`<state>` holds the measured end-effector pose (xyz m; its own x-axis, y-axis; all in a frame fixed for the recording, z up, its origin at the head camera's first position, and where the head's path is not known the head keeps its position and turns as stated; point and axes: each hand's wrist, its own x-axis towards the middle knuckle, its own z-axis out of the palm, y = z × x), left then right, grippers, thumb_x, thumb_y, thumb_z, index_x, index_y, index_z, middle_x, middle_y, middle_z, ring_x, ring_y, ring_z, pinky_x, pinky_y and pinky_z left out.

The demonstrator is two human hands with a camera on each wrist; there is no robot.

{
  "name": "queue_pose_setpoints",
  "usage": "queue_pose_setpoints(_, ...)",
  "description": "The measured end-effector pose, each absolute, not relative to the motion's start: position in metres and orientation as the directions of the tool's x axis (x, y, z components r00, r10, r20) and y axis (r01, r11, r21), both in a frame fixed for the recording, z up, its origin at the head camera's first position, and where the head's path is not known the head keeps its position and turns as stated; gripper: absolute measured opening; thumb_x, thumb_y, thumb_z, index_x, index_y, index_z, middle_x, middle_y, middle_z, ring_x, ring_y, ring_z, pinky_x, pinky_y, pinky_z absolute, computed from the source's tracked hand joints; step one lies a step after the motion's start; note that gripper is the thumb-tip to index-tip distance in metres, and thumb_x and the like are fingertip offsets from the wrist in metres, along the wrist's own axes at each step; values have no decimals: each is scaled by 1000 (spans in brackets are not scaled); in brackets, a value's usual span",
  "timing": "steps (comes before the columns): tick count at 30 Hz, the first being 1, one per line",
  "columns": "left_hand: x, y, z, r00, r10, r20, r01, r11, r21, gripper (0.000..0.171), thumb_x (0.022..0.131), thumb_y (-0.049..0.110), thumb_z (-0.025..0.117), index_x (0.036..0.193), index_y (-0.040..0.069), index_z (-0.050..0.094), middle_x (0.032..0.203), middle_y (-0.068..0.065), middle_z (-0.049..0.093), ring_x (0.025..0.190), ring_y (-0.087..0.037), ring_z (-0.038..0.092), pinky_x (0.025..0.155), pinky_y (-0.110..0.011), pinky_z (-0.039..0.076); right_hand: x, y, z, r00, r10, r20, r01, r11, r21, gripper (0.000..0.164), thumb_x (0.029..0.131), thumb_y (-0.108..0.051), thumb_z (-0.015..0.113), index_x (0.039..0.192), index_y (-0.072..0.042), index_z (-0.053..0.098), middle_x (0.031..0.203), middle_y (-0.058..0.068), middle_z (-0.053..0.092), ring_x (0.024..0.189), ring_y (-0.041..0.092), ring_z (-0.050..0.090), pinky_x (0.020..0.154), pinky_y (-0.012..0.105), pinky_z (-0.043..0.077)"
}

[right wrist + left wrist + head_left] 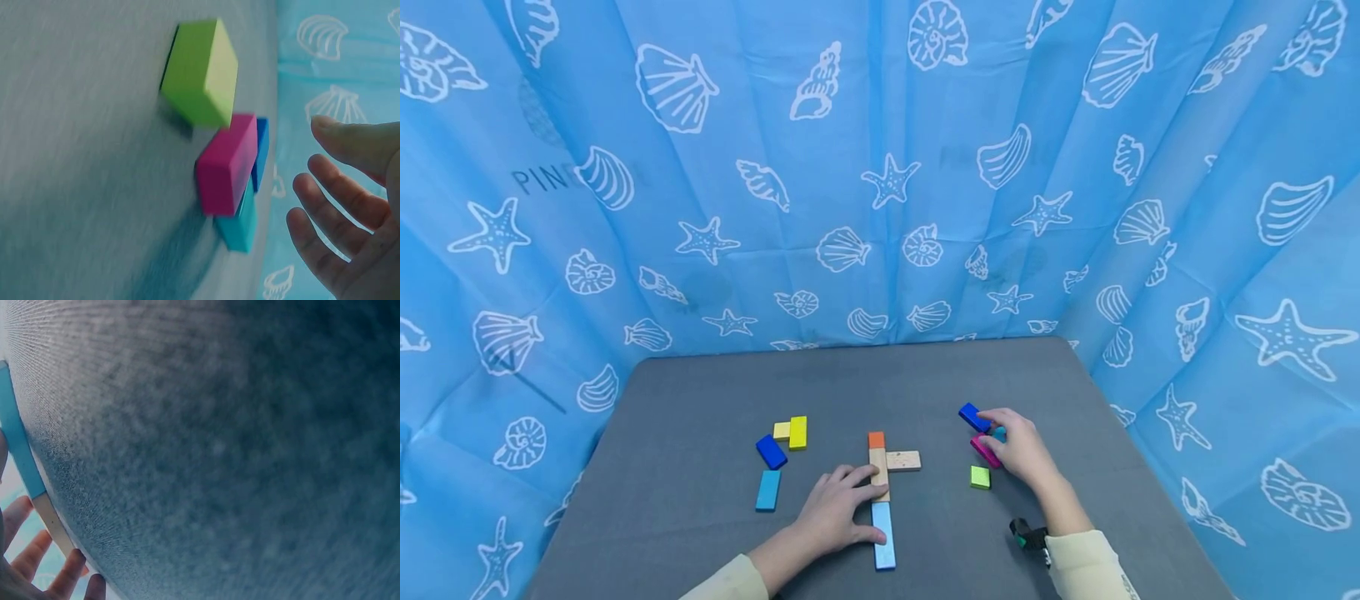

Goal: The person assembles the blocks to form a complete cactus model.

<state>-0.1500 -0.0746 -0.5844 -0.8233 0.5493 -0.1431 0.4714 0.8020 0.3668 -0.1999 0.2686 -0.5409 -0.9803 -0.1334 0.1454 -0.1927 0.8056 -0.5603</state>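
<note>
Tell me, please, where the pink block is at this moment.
In the head view, the pink block lies on the right side of the table, by the right hand, between a dark blue block and the lime green block.

Long, pale cream sleeves end in cuffs at the wrists, leaving the hands (841, 512) (1026, 450) bare. The left sleeve (730, 582) lies left of the light blue block (885, 552); the right sleeve (1084, 562), well right of that block, bears small dark marks, unreadable. Between block and right cuff, a small black device (1027, 534) with a green spot sits beside the wrist.
</note>
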Motion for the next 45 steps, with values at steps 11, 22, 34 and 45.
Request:
queue_pose_setpoints(11,-149,-73,-585,-823,552,-135,476,800,366,77,76,79,63,144,46,51,157,10,42,131,-23,47,99,-52,46,-199,304,-553,-999,-2,46,-27,836,-548,53,87,0,76,137,-3,60,135,26,58,116,43,60,96,61,48)
queue_pose_setpoints(22,-150,-74,-585,-815,566,-123,491,788,372,76,77,79,63,144,45,52,157,10,42,132,-24,47,100,-54,45,-203,312,-564,-999,-1,-46,24,845,-534,62,85,-4,78,142,0,53,143,30,50,127,49,51,103,64,42)
queue_pose_setpoints(34,-151,-72,-586,-812,573,-114,501,784,367,77,76,80,62,143,43,54,157,8,43,132,-25,47,99,-54,46,-209,310,-564,-997,-24,-69,14,866,-499,66,87,-18,79,142,6,51,142,34,49,132,53,45,105,64,40)
queue_pose_setpoints(45,-151,-76,-588,-819,558,-129,483,794,368,78,75,82,60,143,45,53,157,9,42,132,-25,47,100,-54,45,-218,300,-558,-997,65,39,35,851,-524,65,84,-10,80,139,9,51,138,35,49,128,52,46,105,64,40)
